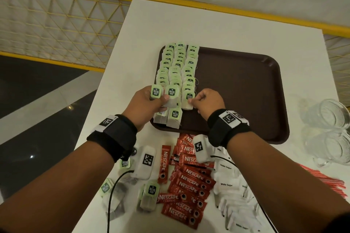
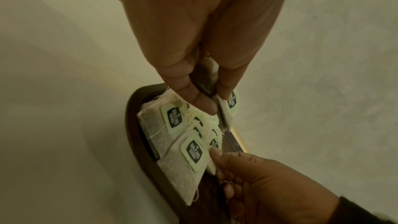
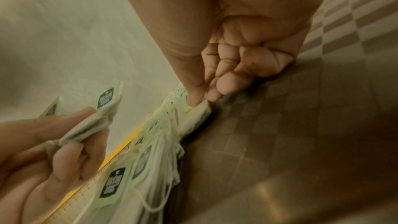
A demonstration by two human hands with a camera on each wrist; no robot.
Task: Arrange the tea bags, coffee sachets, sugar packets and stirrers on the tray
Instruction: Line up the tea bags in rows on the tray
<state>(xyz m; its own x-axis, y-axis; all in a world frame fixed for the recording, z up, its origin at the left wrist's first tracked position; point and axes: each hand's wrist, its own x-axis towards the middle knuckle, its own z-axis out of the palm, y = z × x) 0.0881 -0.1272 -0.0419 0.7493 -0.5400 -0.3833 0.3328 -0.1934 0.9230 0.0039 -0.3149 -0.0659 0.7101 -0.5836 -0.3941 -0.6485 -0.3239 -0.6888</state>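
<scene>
Two tea bags [image 1: 164, 94] fill the left grip [image 1: 146, 106]; the right grip [image 1: 206, 101] pinches another [image 1: 187, 101].

The tray [image 1: 246, 91] sits on the counter [image 1: 144, 24], toward its far side. Tea bags [image 1: 178, 66] lie in three overlapping rows along the tray's left part, running from far edge to near edge. In front of the tray, on the counter, lie from left to right: loose tea bags [image 1: 149, 195], coffee sachets [image 1: 189, 181], sugar packets [image 1: 233, 189] and stirrers [image 1: 322, 179]. Glass mugs [image 1: 329, 130] stand right of the tray.
</scene>
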